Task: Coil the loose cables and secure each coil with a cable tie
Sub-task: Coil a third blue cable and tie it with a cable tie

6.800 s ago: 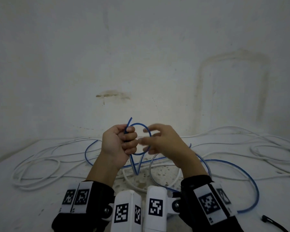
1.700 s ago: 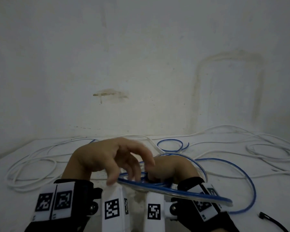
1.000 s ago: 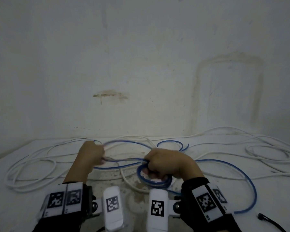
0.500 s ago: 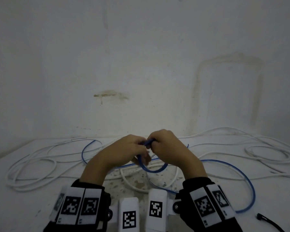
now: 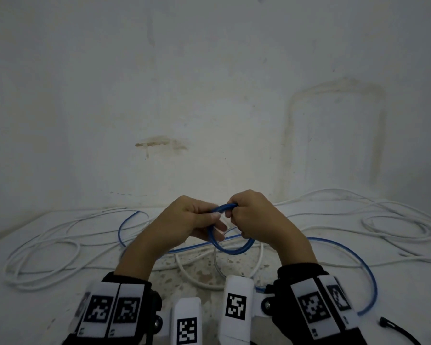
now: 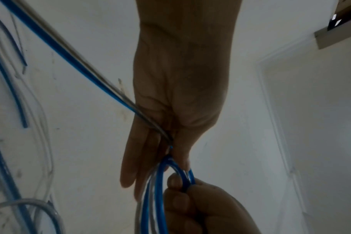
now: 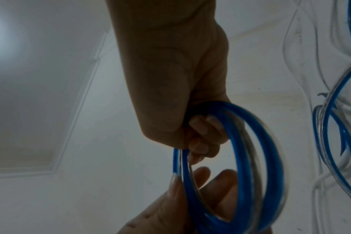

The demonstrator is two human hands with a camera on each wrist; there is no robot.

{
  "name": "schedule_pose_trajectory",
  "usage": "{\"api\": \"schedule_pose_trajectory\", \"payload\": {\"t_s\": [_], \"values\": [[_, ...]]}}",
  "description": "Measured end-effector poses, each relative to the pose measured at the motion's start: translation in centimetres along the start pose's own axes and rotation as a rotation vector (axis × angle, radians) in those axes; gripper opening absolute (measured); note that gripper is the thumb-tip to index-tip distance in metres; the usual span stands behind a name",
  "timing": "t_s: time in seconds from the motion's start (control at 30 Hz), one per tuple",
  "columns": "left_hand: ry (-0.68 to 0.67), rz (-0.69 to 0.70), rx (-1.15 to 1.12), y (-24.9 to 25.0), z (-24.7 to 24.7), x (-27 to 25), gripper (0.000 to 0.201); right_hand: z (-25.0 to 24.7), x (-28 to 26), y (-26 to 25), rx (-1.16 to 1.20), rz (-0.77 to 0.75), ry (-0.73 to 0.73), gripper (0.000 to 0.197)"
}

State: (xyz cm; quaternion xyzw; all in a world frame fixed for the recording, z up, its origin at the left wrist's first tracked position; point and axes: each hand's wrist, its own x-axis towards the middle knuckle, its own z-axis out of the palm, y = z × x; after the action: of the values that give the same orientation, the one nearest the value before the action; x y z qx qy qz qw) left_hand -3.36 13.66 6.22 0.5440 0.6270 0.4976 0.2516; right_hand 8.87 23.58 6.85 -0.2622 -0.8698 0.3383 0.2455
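Blue cable [image 5: 230,247]: partly wound into a small coil of a few turns, held up between both hands above the floor [image 5: 47,307]; its long loose tail trails over the floor to the right, among white cables [image 5: 396,227] lying unwound. Right hand [image 5: 259,220]: fingers curled tight round the top of the coil, clamping the turns together. Left hand [image 5: 182,225]: thumb and fingers pinch the incoming strand at the coil's top, the other fingers fairly straight and touching the loops. Advice for this step, by judgement: keep the right-hand clamp firm, lay each new turn the same size as the last, and let the strand slide through the left fingers without twisting. Black cable tie [image 5: 396,329]: on the floor at lower right, untouched.
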Motion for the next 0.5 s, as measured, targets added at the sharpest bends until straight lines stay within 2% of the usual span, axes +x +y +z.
{"api": "schedule_pose_trajectory", "payload": {"t_s": [0.13, 0.23, 0.37, 0.5], "values": [[0.070, 0.023, 0.133, 0.0, -0.5, 0.2, 0.019, 0.2, -0.3, -0.5, -0.036, -0.002, -0.082, 0.033], [0.120, 0.059, 0.148, 0.1, -0.4, 0.3, 0.021, 0.4, -0.1, -0.7, -0.029, -0.024, -0.039, 0.029], [0.126, 0.031, -0.005, 0.4, 0.2, 0.0, 0.028, 0.6, 0.2, -0.8, 0.009, -0.031, 0.050, 0.034], [0.091, -0.024, -0.277, 0.5, 0.5, 0.0, 0.036, 0.9, 0.3, -0.9, 0.063, -0.055, 0.125, 0.024]]}}
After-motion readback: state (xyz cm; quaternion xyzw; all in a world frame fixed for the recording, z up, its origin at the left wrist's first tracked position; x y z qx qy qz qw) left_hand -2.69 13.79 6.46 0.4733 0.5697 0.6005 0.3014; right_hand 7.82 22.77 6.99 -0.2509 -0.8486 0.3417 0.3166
